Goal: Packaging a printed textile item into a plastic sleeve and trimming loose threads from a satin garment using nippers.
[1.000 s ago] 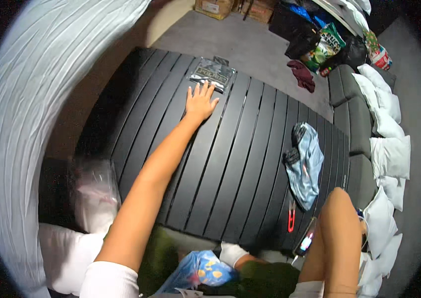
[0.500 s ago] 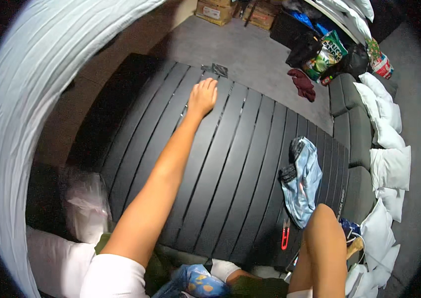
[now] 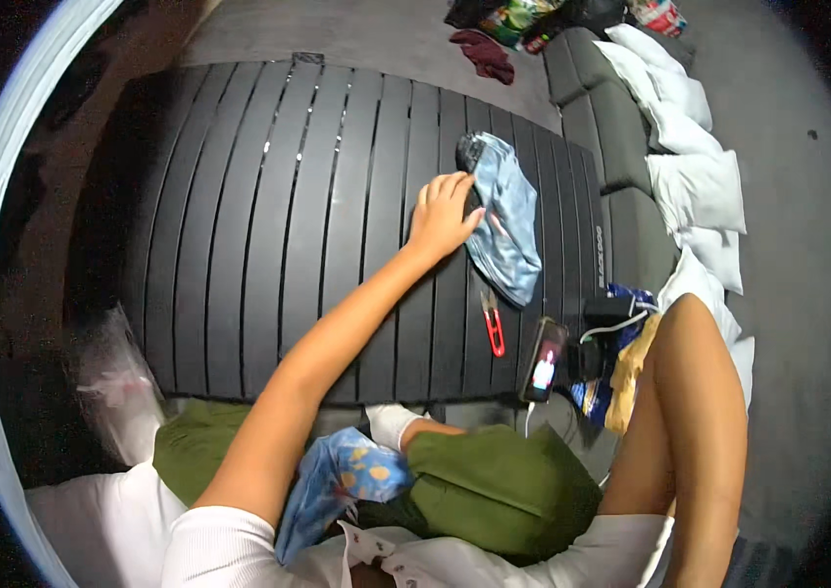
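Observation:
A light blue garment with black gathered trim lies bunched on the right part of the black slatted table. My left hand is at its left edge, with thumb and fingers closing around the black trim. Just below the garment are small thread snips with red handles. My right arm is bent sharply at the lower right, and its hand is out of the picture. Across my lap lies a blue patterned cloth with yellow-orange spots.
A lit phone with a white cable leans by the table's near right corner. Grey sofa seats with white pillows line the right. A clear plastic bag stands at the left. A maroon cloth lies on the floor beyond.
My left hand has come back from the table's far edge to the blue garment at the right. The view has shifted right and down, bringing the phone into sight.

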A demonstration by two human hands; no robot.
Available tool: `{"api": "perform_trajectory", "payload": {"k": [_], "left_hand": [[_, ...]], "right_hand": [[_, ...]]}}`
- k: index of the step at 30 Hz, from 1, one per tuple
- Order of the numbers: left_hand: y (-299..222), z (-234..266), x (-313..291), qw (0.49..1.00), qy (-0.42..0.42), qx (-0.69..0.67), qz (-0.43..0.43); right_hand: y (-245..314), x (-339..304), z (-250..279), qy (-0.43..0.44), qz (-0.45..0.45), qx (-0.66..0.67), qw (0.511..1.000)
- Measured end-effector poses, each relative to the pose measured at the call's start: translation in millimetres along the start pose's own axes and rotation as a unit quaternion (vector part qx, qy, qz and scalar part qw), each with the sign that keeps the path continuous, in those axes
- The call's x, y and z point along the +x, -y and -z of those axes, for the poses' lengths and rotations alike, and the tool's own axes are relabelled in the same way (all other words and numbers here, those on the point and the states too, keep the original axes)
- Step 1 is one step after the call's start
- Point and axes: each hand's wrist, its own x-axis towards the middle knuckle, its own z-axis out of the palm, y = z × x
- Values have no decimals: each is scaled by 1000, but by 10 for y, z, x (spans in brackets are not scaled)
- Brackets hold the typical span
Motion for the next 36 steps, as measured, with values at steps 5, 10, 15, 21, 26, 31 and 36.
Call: {"api": "perform_trajectory", "payload": {"k": [5, 10, 15, 21, 26, 31, 36], "left_hand": [[331, -130, -215, 987, 106, 77, 95], [96, 145, -315, 994, 63, 34, 84], [-137, 1206, -1113, 944, 283, -141, 96], [-648, 2603, -2744, 807, 538, 21, 245], [-1129, 2907, -3203, 900, 374, 131, 180], [-1244, 2657, -3396, 878, 413, 73, 228], [-1186, 2769, -3182, 881, 423, 55, 207]], "right_hand": [[-698, 255, 543, 74, -14, -41, 996], [-137, 328, -527, 122, 30, -95, 988], [260, 234, -847, 183, 105, -100, 972], [55, 303, -828, 274, 166, -152, 935], [55, 479, -984, 340, 22, 93, 936], [-19, 355, -964, 211, 2, -167, 963], [-215, 241, -993, 268, -39, 100, 957]]}}
